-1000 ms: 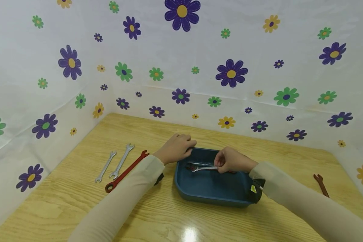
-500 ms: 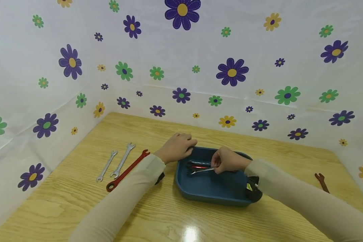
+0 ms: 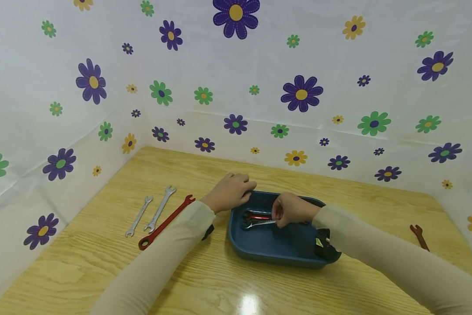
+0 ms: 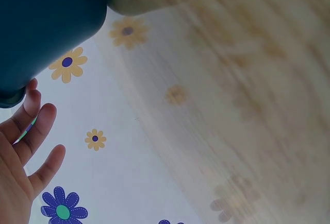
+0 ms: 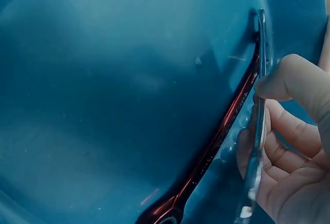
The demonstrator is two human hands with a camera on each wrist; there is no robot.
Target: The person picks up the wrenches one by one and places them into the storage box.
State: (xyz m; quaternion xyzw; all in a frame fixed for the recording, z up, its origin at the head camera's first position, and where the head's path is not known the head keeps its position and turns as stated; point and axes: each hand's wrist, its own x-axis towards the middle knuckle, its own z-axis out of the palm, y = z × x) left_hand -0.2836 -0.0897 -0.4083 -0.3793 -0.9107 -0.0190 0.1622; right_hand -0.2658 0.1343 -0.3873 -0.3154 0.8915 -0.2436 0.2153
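My right hand point(image 3: 292, 209) is inside the dark blue tray point(image 3: 275, 255). Thumb and fingers pinch a silver wrench point(image 5: 262, 54) by its shank; its jaw end points left in the head view. Close beside it on the tray floor lies a red wrench point(image 5: 227, 118) with a ring end, partly hidden by the hand in the head view. At the tray's back left corner my left hand point(image 3: 229, 192) holds the rim; the left wrist view shows several of its fingers point(image 4: 44, 126) outside the wall.
Left of the tray, two silver wrenches point(image 3: 139, 217) and a longer red ratchet wrench point(image 3: 169, 222) lie on the wooden table point(image 3: 204, 280). A reddish-brown wrench point(image 3: 418, 236) lies at the far right, partly behind my right sleeve. A flower-patterned cloth point(image 3: 259, 65) stands behind.
My right hand has shifted a little left within the tray, with the silver wrench tilting and then levelling beside the red one. My left hand stays on the rim.
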